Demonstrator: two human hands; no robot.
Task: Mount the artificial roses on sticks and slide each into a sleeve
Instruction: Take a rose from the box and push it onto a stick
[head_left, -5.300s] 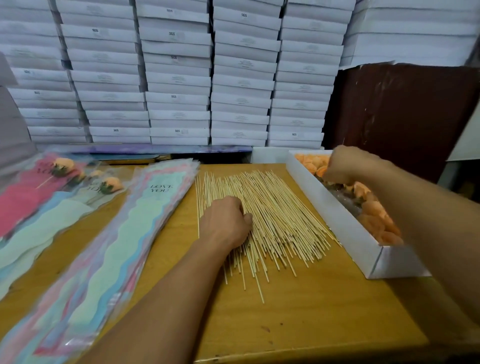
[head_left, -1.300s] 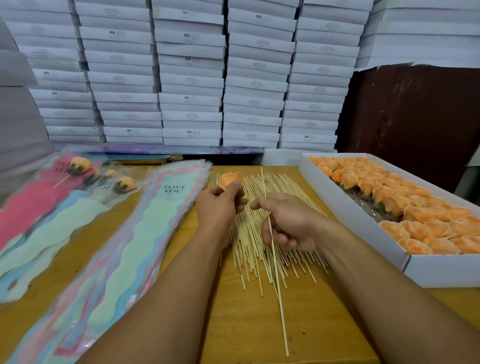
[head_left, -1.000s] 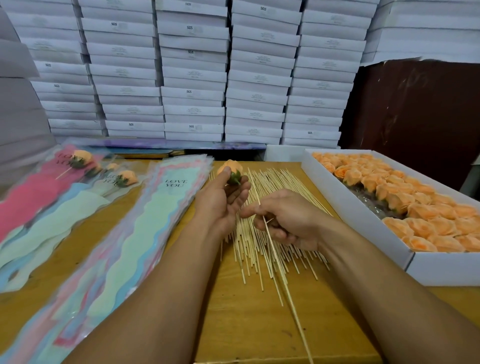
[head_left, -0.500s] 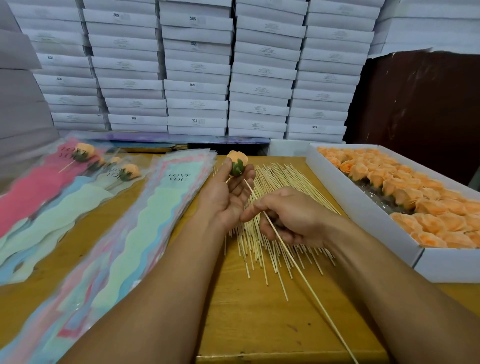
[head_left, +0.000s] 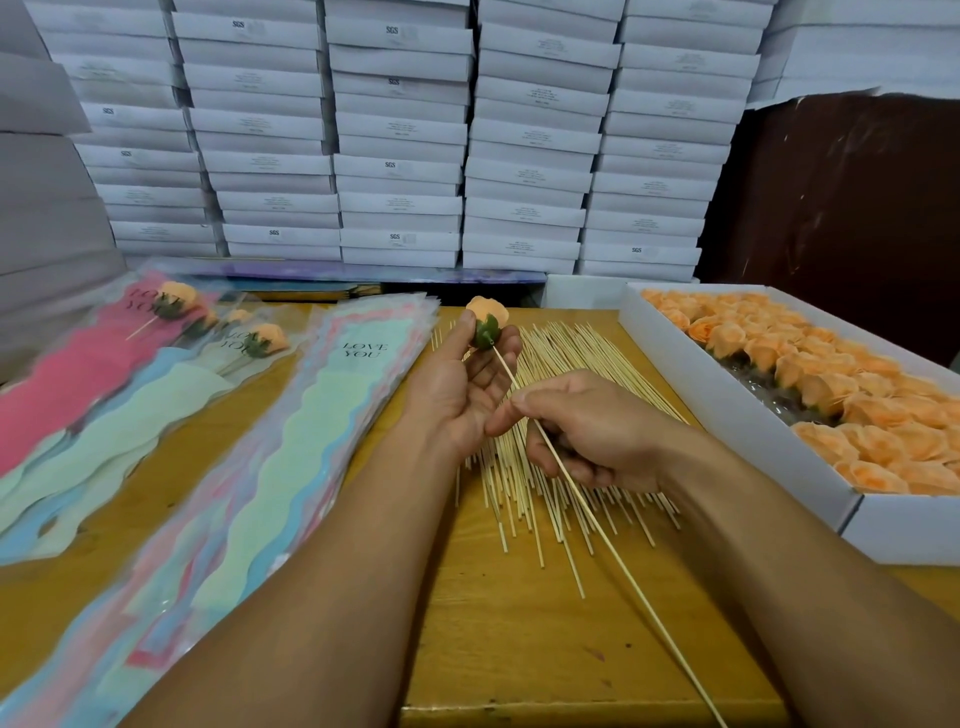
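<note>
- Stacked white boxes (head_left: 400, 130) fill the whole back wall in about five columns side by side, too many to count, with a dark brown panel (head_left: 841, 208) at far right.
- Wooden table (head_left: 519, 649) below them, and it's crowded on both flanks.
- Open white tray (head_left: 727, 410) on the right edge, packed with peach rose heads (head_left: 852, 395), dozens of them, no clean count.
- Far left, finished sleeves (head_left: 93, 384) lie fanned out; at least three mounted roses show through, the rest blurred.
- Next to them, a pile of empty sleeves (head_left: 311, 441) printed "LOVE YOU", overlapping, number unclear; its right edge runs just beside the left forearm.
- Loose sticks (head_left: 550, 499) spread in a heap mid-table, far too many to count, directly under both hands.
- Two hands up over that heap.
- Left hand (head_left: 457, 389), palm up, thumb and fingertips pinching one rose (head_left: 487, 319) by its green base.
- Right hand (head_left: 592, 431) curled closed around one stick (head_left: 623, 571), whose tip meets the rose's base; its long tail slants off the table's near edge.
</note>
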